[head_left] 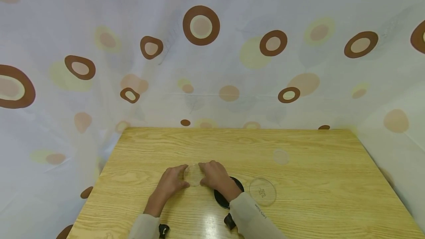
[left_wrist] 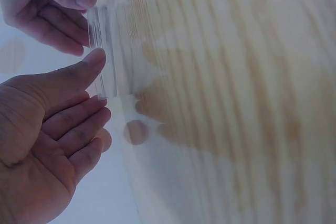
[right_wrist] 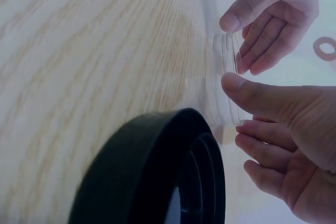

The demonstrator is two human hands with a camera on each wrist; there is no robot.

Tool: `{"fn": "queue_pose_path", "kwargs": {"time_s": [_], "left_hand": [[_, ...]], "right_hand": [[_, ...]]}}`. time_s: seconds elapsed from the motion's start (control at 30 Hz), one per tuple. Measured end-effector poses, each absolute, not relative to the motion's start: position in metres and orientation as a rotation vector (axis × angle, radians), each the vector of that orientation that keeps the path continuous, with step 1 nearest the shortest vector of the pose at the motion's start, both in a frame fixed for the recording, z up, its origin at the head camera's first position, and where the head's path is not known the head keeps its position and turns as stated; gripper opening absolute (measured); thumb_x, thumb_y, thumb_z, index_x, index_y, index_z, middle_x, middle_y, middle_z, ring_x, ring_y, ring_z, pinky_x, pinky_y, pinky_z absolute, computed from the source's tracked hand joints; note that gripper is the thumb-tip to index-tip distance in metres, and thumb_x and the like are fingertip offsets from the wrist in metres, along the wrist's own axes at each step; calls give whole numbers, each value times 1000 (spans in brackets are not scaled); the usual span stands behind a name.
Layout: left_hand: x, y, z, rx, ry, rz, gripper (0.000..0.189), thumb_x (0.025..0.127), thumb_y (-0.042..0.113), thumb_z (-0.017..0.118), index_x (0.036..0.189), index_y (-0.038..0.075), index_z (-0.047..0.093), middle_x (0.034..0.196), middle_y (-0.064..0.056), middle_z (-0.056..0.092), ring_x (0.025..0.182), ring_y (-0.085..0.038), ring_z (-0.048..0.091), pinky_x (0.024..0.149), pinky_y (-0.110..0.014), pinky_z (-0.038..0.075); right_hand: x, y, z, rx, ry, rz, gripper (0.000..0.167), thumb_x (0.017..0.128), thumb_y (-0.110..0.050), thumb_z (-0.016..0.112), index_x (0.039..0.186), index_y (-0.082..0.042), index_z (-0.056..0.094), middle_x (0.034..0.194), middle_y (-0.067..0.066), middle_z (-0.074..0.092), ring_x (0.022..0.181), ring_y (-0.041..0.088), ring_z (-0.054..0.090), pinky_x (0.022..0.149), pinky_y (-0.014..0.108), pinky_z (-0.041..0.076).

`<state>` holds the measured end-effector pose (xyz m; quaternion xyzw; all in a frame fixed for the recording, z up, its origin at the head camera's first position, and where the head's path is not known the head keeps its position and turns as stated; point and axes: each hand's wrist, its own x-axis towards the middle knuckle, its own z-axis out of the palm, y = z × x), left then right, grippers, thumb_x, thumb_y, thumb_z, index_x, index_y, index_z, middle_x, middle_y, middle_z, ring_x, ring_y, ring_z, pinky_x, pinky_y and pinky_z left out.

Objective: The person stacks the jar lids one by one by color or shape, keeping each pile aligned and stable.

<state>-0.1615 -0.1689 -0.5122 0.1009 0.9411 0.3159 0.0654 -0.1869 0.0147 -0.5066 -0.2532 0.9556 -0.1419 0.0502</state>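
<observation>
Both hands hold a clear, shallow round dish (head_left: 194, 175) low over the wooden table, left of centre in the head view. My left hand (head_left: 171, 180) grips its left edge, thumb on the near side and fingers beyond. On the opposite edge, my right hand (head_left: 215, 175) grips it in the same way. Seen from the side in the right wrist view, the dish (right_wrist: 227, 80) shows several thin stacked rims between the thumbs and fingers. A black ring-shaped piece (right_wrist: 131, 161) with a stepped inner wall lies under the right wrist, which partly covers it in the head view.
Right of the black piece lies a clear round disc (head_left: 262, 191) with small printed text. Farther back is a smaller, faint translucent disc (head_left: 281, 156). The wood-grain table (head_left: 332, 180) ends at a patterned curtain (head_left: 232, 65) behind and at both sides.
</observation>
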Motion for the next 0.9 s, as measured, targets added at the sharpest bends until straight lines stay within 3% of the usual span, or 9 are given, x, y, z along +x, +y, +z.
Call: {"fn": "queue_pose_path", "kwargs": {"time_s": [0.7,0.9], "left_hand": [[-162,-163,-508,376,2898,947,63,71,14,81,129,2,57,129,-17,60,119,-38,56,97,-49,48],[-162,-157,-506,399,2884,987,61,72,15,81,128,3,58,128,-16,61,118,-36,57,96,-48,49]], "right_hand": [[-183,33,-490,-766,2869,-528,60,75,-28,80,128,-8,60,116,7,69,100,24,66,83,34,55],[-183,44,-490,-756,2851,-587,58,78,-28,78,129,-8,59,118,9,68,96,22,67,80,32,56]]}}
